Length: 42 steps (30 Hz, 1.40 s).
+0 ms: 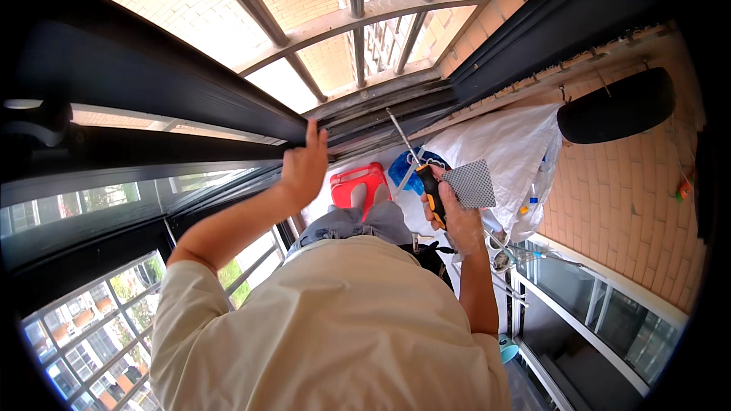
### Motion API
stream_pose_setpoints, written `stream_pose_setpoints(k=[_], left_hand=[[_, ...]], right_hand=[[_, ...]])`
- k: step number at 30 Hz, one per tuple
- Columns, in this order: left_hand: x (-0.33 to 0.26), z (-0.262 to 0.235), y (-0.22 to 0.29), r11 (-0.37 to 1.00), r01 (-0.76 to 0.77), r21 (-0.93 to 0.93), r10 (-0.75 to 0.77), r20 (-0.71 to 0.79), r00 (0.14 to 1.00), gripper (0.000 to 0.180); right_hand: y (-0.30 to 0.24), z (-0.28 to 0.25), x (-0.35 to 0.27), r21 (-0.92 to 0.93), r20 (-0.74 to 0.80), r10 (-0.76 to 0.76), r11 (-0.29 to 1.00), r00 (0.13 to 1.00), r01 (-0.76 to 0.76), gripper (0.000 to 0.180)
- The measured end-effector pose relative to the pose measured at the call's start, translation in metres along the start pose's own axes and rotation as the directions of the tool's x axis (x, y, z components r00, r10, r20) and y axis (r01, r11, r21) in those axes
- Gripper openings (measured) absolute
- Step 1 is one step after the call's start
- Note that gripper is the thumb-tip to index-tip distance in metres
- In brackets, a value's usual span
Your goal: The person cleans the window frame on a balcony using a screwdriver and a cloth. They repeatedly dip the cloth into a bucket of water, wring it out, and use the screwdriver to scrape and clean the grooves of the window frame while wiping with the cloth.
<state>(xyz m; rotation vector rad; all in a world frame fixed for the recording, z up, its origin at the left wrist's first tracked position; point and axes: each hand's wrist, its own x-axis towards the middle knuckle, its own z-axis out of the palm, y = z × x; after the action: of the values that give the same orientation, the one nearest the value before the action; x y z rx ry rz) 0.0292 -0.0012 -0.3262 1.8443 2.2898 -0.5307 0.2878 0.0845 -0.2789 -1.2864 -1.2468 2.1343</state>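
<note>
Within right hand (455, 217) fingers: screwdriver (421, 175) gripped, shaft up (checkered card apparently pinched too); left hand (304, 167) spread.

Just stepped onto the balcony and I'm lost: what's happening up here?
A person in a cream shirt is reaching up at a dark window frame. The left hand rests open against the frame's edge. The right hand grips a screwdriver with an orange-and-black handle, plus a small patterned grey piece, its tip aimed at the frame's track.
</note>
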Motion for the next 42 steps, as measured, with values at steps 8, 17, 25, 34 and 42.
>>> stream_pose_setpoints(k=[8, 17, 25, 34, 42], left_hand=[[0.018, 0.042, -0.019, 0.904, -0.073, 0.421, 0.062, 0.040, 0.997, 0.054], [0.036, 0.009, -0.001, 0.639, -0.032, -0.768, 0.004, -0.039, 0.999, 0.024], [0.068, 0.019, 0.008, 0.451, 0.120, -0.884, -0.105, 0.081, 0.991, 0.031], [0.092, 0.060, 0.003, 0.775, -0.083, -0.626, 0.022, -0.104, 0.994, 0.063], [0.146, 0.057, 0.076, -0.541, 0.259, -0.800, 0.189, 0.185, 0.964, 0.022]], right_hand=[[-0.011, -0.016, -0.009, -0.005, -0.012, -0.012, 1.000, 1.000, 0.012, 0.048], [0.003, -0.063, -0.011, 0.068, -0.164, 0.015, 0.998, 0.986, -0.004, 0.048], [0.017, -0.097, -0.026, 0.141, -0.214, 0.071, 0.989, 0.974, -0.041, 0.048], [0.026, -0.100, -0.061, 0.172, -0.418, 0.030, 0.984, 0.908, 0.046, 0.050], [0.057, -0.081, -0.082, 0.241, -0.473, 0.112, 0.970, 0.874, 0.006, 0.050]])
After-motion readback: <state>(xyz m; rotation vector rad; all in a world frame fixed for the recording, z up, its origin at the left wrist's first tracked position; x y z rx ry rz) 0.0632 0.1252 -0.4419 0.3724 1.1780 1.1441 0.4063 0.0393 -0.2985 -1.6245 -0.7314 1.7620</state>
